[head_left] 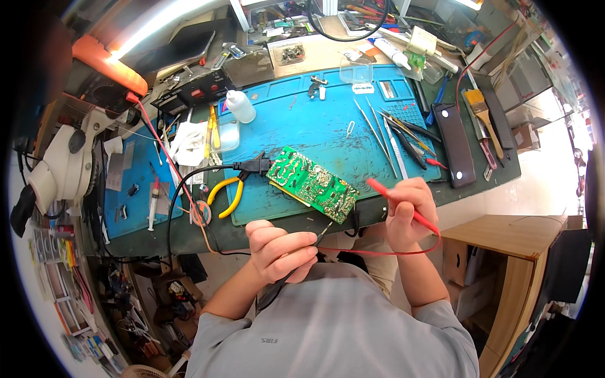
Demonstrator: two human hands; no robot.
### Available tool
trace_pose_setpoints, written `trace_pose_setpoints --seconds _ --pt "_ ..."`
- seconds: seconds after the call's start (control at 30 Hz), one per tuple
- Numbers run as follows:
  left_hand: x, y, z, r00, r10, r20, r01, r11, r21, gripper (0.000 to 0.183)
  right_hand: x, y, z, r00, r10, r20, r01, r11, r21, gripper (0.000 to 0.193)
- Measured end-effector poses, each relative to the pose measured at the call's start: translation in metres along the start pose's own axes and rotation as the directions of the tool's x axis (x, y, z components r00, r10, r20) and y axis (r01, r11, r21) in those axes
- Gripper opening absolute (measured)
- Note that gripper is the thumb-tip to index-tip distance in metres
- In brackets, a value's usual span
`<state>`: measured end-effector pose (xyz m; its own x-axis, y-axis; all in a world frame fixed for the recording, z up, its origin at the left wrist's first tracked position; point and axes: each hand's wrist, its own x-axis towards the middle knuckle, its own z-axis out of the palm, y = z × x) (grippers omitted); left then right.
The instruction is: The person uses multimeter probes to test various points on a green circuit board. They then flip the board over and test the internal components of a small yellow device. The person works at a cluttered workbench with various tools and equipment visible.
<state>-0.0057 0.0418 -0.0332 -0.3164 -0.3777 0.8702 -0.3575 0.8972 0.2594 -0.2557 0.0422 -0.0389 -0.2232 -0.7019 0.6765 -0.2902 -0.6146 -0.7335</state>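
A green circuit board lies solder side up on the blue work mat, slanting down to the right. A black power plug meets its upper left end. My left hand is closed round a black test probe, whose tip points at the board's lower right edge; whether it touches, I cannot tell. To the right of the board, my right hand grips a red test probe. Its tip end points up and left, apart from the board. The red lead loops below that hand.
Yellow-handled pliers lie left of the board, below a white squeeze bottle. Tweezers and black-handled pliers lie to the right, beside a dark phone-shaped slab. An orange multimeter and a white microscope stand far left.
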Motion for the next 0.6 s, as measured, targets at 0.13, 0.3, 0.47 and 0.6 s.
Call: trace_pose_setpoints --seconds 0.13,0.3,0.47,0.6 --pt "-0.012 -0.003 -0.005 0.995 0.0 -0.099 -0.02 0.979 -0.203 0.026 0.001 -0.001 0.004 0.999 -0.002 -0.035 -0.004 0.983 -0.181 0.031" --pt "0.021 0.052 -0.029 0.82 0.036 -0.572 -0.287 0.889 -0.356 0.017 -0.002 -0.006 0.011 0.984 0.082 -0.156 -0.103 0.986 -0.132 0.031" --pt "0.038 0.097 -0.071 0.793 0.206 -0.573 -0.434 0.851 -0.295 0.055 -0.004 0.003 0.012 0.99 0.02 -0.141 -0.048 0.979 -0.199 0.031" --pt "0.035 0.109 -0.08 0.793 0.166 -0.586 -0.417 0.849 -0.325 0.051 0.0 -0.01 0.013 0.975 0.027 -0.219 -0.064 0.984 -0.165 0.03"
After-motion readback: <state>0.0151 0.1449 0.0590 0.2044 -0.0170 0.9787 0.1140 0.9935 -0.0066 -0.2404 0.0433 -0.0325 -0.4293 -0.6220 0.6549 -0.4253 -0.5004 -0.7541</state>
